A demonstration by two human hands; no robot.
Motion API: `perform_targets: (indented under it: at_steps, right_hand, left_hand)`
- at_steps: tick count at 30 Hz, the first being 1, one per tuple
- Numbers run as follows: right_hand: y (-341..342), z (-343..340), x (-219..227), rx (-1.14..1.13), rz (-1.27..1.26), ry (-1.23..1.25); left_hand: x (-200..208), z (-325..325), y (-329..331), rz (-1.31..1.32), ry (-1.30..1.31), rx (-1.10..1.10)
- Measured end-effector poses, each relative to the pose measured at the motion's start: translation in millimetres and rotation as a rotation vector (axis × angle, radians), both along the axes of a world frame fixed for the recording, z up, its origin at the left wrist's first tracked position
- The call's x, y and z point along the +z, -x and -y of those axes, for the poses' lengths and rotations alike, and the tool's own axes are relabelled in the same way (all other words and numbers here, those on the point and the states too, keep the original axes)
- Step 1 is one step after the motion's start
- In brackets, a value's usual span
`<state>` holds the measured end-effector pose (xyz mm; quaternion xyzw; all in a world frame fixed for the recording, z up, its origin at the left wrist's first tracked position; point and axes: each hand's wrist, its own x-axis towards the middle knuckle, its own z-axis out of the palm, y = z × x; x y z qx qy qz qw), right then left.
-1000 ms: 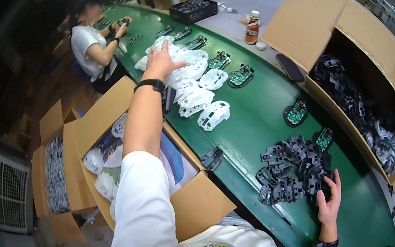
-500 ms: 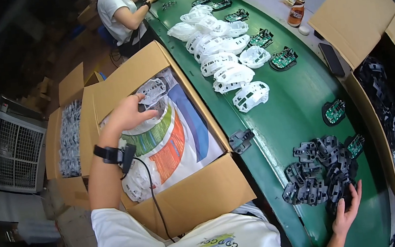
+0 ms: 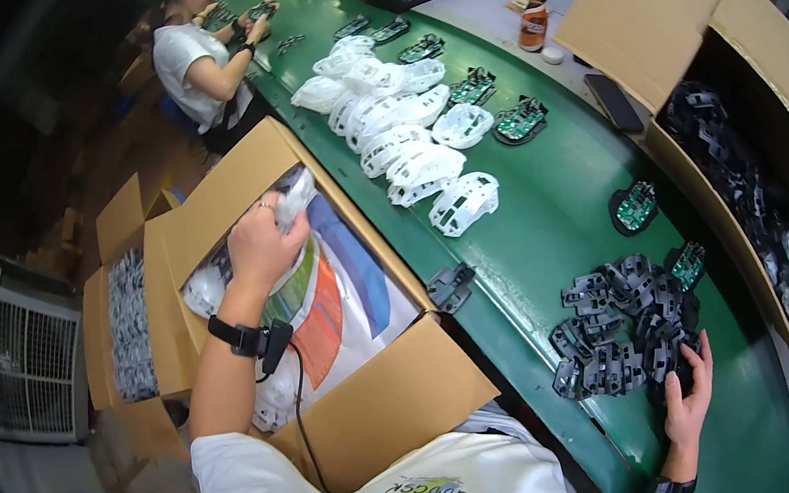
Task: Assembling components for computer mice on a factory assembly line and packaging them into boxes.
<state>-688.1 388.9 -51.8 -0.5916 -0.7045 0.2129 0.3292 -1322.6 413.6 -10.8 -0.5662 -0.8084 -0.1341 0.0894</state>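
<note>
My left hand (image 3: 261, 243) is inside the open cardboard box (image 3: 414, 385) on my left. Its fingers are closed on a white plastic shell (image 3: 298, 195), partly hidden by the hand. Beneath it lies a printed sheet (image 3: 366, 260) in blue, red and green, with more white shells around its edge. My right hand (image 3: 689, 402) rests at the near edge of a pile of black plastic parts (image 3: 613, 327) on the green belt (image 3: 527, 258). Its thumb and fingers are apart around the pile's edge, with no part visibly gripped.
White shells (image 3: 409, 133) line the belt's middle, with green circuit boards (image 3: 520, 121) on black bases beside them. A single black part (image 3: 451, 289) sits by the belt's left edge. On the right stand a box of black parts (image 3: 727, 169), a phone (image 3: 614, 103) and a bottle (image 3: 533, 18). A co-worker (image 3: 203, 67) works farther up.
My left hand has closed on a white shell and lifted it from the sheet. The right hand stays at the black pile. The whole view has shifted slightly.
</note>
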Motion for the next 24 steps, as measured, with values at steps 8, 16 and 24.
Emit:
perform_targets:
  at_steps: [8, 16, 24]
  right_hand:
    - [-1, 4, -3, -0.018, 0.019, -0.025]
    - [-9, -2, -20, -0.052, -0.033, -0.055]
    - [-27, -1, -24, -0.043, -0.058, -0.026]
  left_hand:
    - [42, -162, -45, -0.046, -0.053, -0.126]
    - [105, -77, -34, -0.068, 0.096, -0.234]
    - [67, 153, -20, 0.257, 0.683, 0.363]
